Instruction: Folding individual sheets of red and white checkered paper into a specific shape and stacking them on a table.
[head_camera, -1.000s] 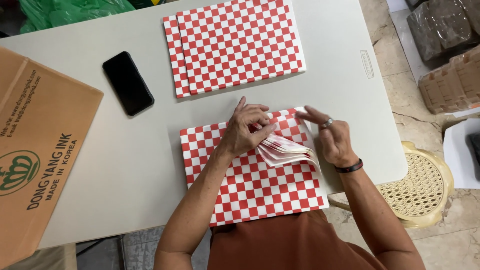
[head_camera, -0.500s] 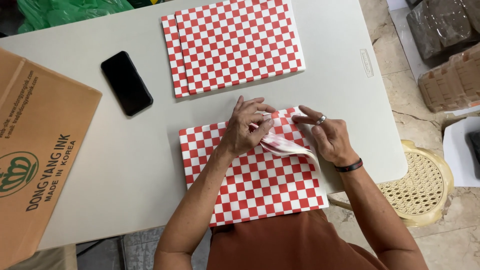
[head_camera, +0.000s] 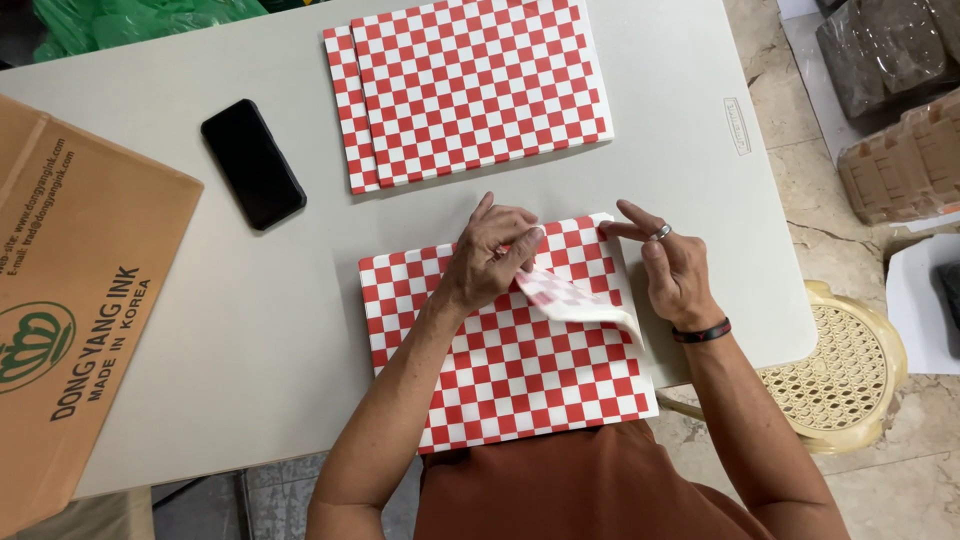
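Landmark: the near stack of red-and-white checked paper sheets (head_camera: 510, 370), lying flat on the grey table (head_camera: 280, 330) just in front of the person's body.

Left hand (head_camera: 490, 255): rests on the upper middle of the near stack, fingers curled together, fingertips pinching the raised edge of the lifted sheet (head_camera: 575, 300).

Lifted sheet: a single checked sheet peeled up from the stack's top right corner, curling over so its white underside faces out; it sits just right of the left hand and just left of the right hand, between the two.

Right hand (head_camera: 672, 270): at the right edge of the near stack, partly off it on the table; fingers loosely spread, the forefinger stretched out and touching the stack's top right corner. It grips nothing. It wears a ring, and a dark band is on the wrist.

Second stack (head_camera: 470, 90): same checked paper, beyond the near stack, well apart from both hands.

Black phone (head_camera: 252, 163): lying face up beyond and to the left of the near stack.

Cardboard box (head_camera: 70, 300): far left of the near stack, overlapping the table's left edge.

Woven plastic stool (head_camera: 850, 375): right of the near stack, off the table, on the floor.
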